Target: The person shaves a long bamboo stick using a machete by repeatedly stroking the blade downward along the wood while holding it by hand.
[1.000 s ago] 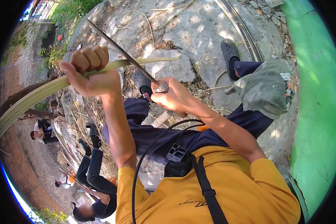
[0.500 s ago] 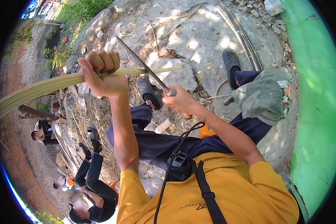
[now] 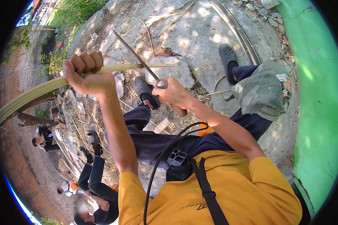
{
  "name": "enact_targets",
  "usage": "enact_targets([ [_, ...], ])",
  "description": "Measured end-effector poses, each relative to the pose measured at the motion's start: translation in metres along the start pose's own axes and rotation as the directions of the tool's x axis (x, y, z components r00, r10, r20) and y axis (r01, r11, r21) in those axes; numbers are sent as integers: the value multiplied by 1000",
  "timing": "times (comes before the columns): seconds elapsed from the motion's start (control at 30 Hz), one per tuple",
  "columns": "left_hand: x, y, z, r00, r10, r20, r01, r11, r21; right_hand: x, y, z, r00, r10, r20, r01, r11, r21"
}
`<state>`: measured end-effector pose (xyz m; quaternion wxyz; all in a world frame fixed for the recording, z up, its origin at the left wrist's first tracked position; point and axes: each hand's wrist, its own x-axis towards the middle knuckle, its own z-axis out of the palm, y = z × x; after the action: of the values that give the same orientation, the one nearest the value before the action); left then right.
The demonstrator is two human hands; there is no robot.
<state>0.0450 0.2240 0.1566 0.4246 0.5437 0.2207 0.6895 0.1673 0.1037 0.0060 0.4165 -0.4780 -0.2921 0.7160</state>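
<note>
My left hand (image 3: 87, 77) is closed in a fist around a long bundle of pale green bamboo strips (image 3: 30, 93). The strips arc away to the left, and their thin tip sticks out to the right of the fist. In my right hand (image 3: 173, 93) is a knife (image 3: 134, 54), gripped by its wooden handle. Its long dark blade slants up to the left and crosses the strips near their tip. Whether the edge bites into them cannot be made out.
A camouflage cloth (image 3: 261, 90) covers my right knee. Bamboo lengths (image 3: 238, 32) lie on the rocky ground ahead. A green wall (image 3: 317, 97) stands at right. Several people sit at left, one in dark clothes (image 3: 101, 191) nearby. A black cable (image 3: 154, 168) hangs before me.
My left hand has moved left, widening the gap between fist and blade. My right hand and the knife have shifted slightly left and up. The view has shifted a little too.
</note>
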Motion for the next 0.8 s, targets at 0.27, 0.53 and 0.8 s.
enact_targets([
  [0.27,-7,-6,19,988,-5,154,13,998,-55,14,39,-17,997,-61,-40,51,977,-207],
  [0.53,-3,6,7,992,1,130,6,999,-54,0,8,5,982,-188,14,187,958,-217],
  [0.8,3,0,-16,999,-16,-46,11,995,-95,18,29,2,998,-67,18,68,994,-80],
])
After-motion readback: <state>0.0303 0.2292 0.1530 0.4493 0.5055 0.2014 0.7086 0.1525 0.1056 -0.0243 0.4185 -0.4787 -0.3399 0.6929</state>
